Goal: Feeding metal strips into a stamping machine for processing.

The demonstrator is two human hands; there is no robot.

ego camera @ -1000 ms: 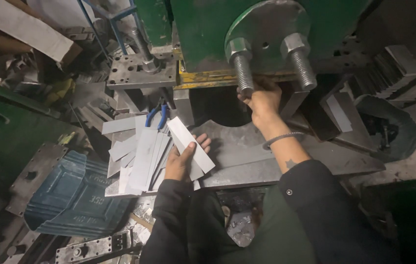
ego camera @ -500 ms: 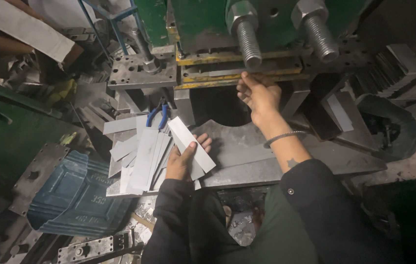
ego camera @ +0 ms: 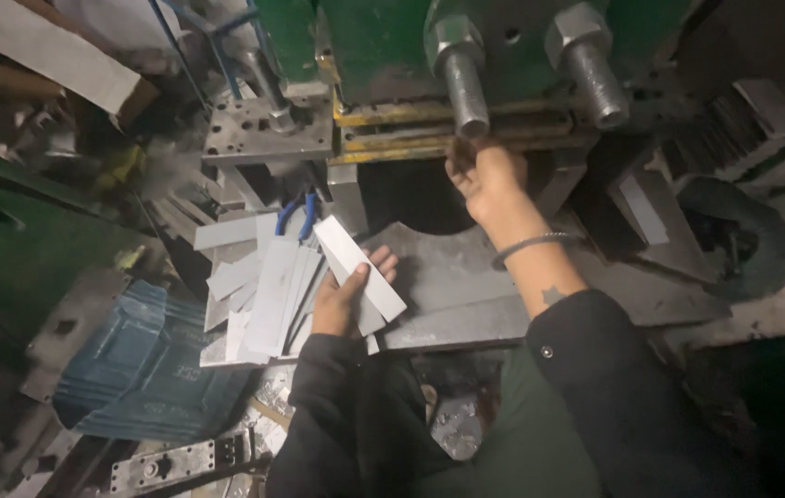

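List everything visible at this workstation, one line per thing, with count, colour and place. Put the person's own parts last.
metal strip: one, pale grey, held in the left hand.
pile of metal strips: many, count unclear, grey, left of the left hand.
pliers: one, blue handles, behind the pile.
steel plate: one, grey, under both hands.
press machine: one, green, top centre.
threaded bolts: two, grey, with nuts, on the press front.
die slot: one, yellowish edges, below the bolts.
blue sheet: one, lower left.
bracelet: one, grey, on the right wrist.
left hand: grips the strip.
right hand: at the die slot, closed; whether it holds anything is unclear.
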